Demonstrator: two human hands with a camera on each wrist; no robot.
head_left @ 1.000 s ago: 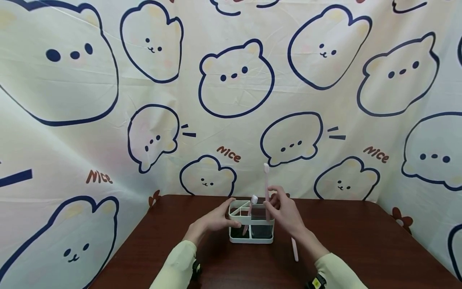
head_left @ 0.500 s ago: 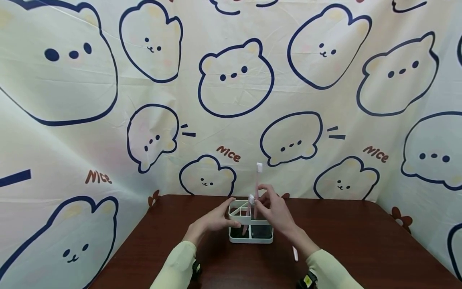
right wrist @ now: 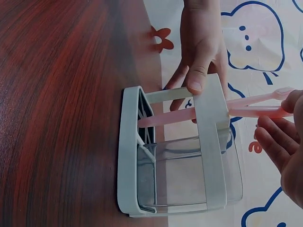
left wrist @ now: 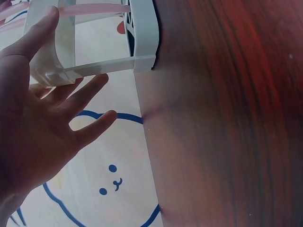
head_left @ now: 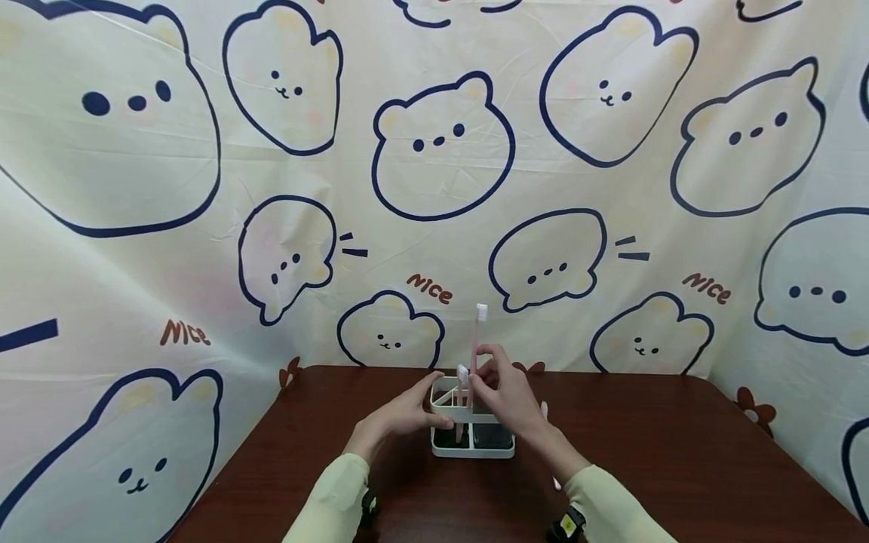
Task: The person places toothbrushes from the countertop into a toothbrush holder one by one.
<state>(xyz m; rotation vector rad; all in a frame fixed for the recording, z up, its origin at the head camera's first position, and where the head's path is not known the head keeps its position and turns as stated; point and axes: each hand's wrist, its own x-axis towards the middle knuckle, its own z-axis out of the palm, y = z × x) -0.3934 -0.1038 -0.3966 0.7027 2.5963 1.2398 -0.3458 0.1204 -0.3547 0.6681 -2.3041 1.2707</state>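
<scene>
A white toothbrush holder [head_left: 492, 453] with an upper rack stands on the table. My left hand [head_left: 400, 412] grips the rack's left side, the thumb in front and the fingers behind. My right hand [head_left: 508, 396] pinches a pink toothbrush [head_left: 476, 335] upright, bristles up, over the middle of the rack. In the right wrist view its handle [right wrist: 260, 112] points at the rack; whether its end is inside a slot, I cannot tell. Another pink toothbrush [head_left: 463, 375] stands in the holder, its handle [right wrist: 173, 117] reaching down to the base. A clear cup [right wrist: 182, 151] fills the holder's right side.
A third pink toothbrush [head_left: 557, 483] lies on the dark wooden table [head_left: 652, 452] to the right, mostly hidden under my right forearm. A cloth [head_left: 441, 181] with cartoon bear faces hangs behind and beside the table.
My right hand has moved left with the toothbrush, from over the holder's right side to its middle. The standing toothbrush has tipped left to more upright. My left hand stays put.
</scene>
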